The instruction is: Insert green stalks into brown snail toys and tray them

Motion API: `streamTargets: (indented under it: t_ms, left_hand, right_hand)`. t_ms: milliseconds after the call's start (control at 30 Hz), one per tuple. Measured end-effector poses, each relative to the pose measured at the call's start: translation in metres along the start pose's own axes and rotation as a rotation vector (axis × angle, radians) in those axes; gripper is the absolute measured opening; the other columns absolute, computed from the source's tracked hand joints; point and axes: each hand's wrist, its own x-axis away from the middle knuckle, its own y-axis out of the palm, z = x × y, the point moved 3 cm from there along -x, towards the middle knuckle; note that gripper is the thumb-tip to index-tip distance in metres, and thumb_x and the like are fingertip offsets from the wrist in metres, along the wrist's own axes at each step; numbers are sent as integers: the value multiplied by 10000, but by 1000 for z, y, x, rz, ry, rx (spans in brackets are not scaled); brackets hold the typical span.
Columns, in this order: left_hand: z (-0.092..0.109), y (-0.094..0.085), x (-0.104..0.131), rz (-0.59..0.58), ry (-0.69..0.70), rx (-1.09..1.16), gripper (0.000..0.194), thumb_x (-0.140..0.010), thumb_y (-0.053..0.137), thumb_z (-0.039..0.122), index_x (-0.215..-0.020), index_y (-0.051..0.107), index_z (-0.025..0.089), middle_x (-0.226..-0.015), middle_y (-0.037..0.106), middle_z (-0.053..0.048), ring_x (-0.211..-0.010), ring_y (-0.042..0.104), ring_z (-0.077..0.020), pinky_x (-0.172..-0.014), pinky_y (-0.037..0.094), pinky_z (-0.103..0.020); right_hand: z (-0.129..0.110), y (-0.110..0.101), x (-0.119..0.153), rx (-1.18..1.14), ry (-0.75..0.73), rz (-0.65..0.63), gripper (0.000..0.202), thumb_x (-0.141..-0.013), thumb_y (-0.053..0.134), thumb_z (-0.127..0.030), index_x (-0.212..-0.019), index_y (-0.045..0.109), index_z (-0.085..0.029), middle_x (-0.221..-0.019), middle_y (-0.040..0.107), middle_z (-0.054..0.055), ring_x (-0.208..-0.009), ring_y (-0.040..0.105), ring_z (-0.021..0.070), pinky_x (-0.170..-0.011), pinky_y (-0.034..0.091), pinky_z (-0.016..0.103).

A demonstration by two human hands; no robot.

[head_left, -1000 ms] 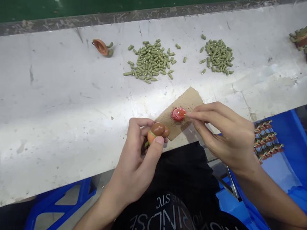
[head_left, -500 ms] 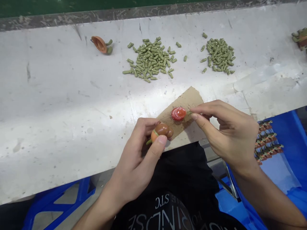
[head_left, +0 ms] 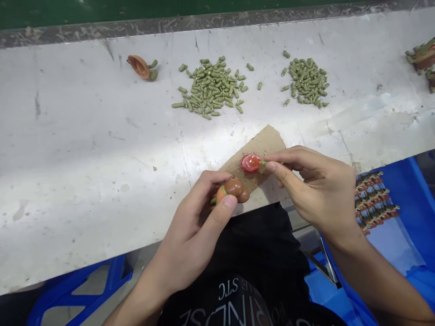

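Head view. The left hand (head_left: pixel 195 226) holds a small brown toy figure (head_left: pixel 233 189) at the near edge of the counter (head_left: pixel 84 149); thumb and forefinger are closed around it. The figure is glossy, made of rounded brown lobes over an orange body, with a thin green band at the seam and a green stub projecting on its left side. The right hand (head_left: pixel 316 190) pinches a small green peg (head_left: pixel 262 164) between thumb and forefinger, the fingers (head_left: pixel 272 166) closed on it, its tip touching a red puddle of glue (head_left: pixel 250 163). The glue is a shiny, layered disc lying on a torn cardboard scrap (head_left: pixel 268 140) just beside the figure. Farther back on the counter lie two heaps of green pegs, a large pile (head_left: pixel 210 88) and a smaller pile (head_left: pixel 307 81), well apart from the hands. An orange shell piece (head_left: pixel 139 66) rests at far left. Finished figures (head_left: pixel 374 199) lie in rows in a blue bin (head_left: pixel 414 213) at right.
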Motion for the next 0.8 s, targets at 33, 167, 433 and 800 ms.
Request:
streamTargets:
  t_ms: [33, 167, 433, 800]
  left_hand:
    - [0, 0, 0, 0, -2, 2, 166, -1210, 688, 473, -1292, 745, 340, -1136, 828, 8, -1025, 779, -145, -828, 632, -228]
    - [2, 2, -2, 3, 17, 18, 147, -1190, 734, 466, -1285, 758, 356, -1108, 819, 19, -980, 771, -138, -748, 596, -214]
    - [6, 7, -6, -17, 38, 48, 144, -1192, 738, 455, -1307, 761, 370, -1109, 799, 34, -841, 710, -103, -692, 562, -212]
    - [11, 20, -18, -110, 67, 177, 155, -1201, 722, 447, -1306, 783, 351, -1280, 816, 1, -1131, 772, -181, -1009, 629, -308]
  right_hand:
    - [-1, 0, 0, 3, -15, -1, 184, -1069, 852, -107, -1131, 925, -264, -1072, 905, 5, -905, 820, 189, -808, 679, 346]
    - [-4, -1, 0, 20, -82, -31, 236, -1061, 826, -49, -1105, 925, -259, -1080, 902, 17, -918, 802, 184, -828, 672, 337]
    - [-1, -5, 7, -69, 34, 70, 235, -1039, 877, -83, -1120, 935, -296, -1027, 889, -14, -836, 794, 156, -765, 666, 310]
    - [2, -2, 17, -586, 353, 18, 107, -1060, 944, -223, -1085, 952, -327, -1031, 931, -18, -957, 925, 195, -920, 778, 265]
